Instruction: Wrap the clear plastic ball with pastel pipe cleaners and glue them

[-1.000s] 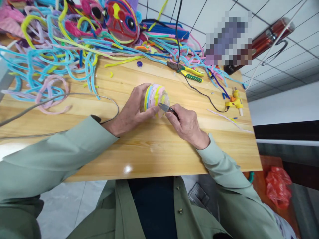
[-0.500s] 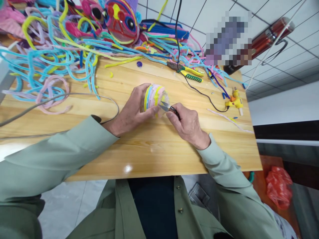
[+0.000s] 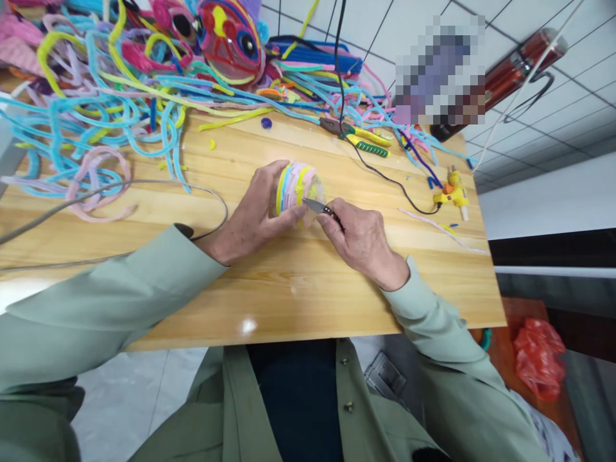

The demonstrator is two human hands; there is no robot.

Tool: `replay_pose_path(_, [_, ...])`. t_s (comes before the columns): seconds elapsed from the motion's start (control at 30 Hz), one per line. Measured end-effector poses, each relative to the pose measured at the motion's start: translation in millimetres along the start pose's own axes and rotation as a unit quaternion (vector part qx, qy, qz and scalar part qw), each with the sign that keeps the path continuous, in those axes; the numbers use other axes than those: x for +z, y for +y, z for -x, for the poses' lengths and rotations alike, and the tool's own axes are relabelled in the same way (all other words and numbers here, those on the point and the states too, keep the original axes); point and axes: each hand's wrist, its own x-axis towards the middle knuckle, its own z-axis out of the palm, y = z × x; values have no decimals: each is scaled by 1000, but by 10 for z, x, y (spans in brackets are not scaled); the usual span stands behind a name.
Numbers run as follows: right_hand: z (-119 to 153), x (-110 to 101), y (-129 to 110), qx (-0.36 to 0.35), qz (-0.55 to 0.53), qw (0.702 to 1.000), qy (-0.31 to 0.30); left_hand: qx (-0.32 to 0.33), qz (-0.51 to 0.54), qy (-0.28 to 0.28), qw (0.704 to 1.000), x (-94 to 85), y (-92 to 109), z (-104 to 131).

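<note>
My left hand (image 3: 257, 215) is wrapped round a clear plastic cup-like piece (image 3: 298, 189) banded with yellow, blue, pink and lilac fuzzy strips. Its thumb presses along the near side. In my right hand (image 3: 359, 237) is a pair of small scissors (image 3: 320, 206) with dark handles. Their blades are closed together, and the tips touch or lie just over the banded surface by my left thumb. Fingers hide most of the handles and the left end of the plastic piece.
Tangled pipe cleaners (image 3: 62, 125) cover the table's back left, beside a decorated plastic mask-like piece (image 3: 231, 42). Pliers (image 3: 356, 136), a yellow glue gun (image 3: 452, 194) with a black cord and a red thermos (image 3: 520, 67) stand or lie to the right. A grey cable (image 3: 158, 182) crosses at left.
The scissor blades were apart half a second ago and have closed. The tips have moved slightly left over the banded piece. My left hand keeps its hold.
</note>
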Motion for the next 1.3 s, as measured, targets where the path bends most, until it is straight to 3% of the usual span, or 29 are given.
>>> replay_pose_path(0.57, [19,70,13,13,5,1000,5,-1,18,-5,1000,-5,-69,5])
replay_pose_path(0.8, [47,11,23,17,-41,999,10,-10,28,7,1000,19,-28,-1])
replay_pose_path(0.97, [51,31,201,61,-85,992,75,-27,37,15,999,7,-28,-5])
replay_pose_path(1.1, [40,201,462,93,-38,990,100,-27,65,11,997,-16,-104,-2])
replay_pose_path(1.2, [31,297,551,75,-42,992,96,-13,85,16,996,-13,-163,-5])
replay_pose_path(1.3, [11,321,467,43,-101,988,106,-24,88,31,995,7,-143,-4])
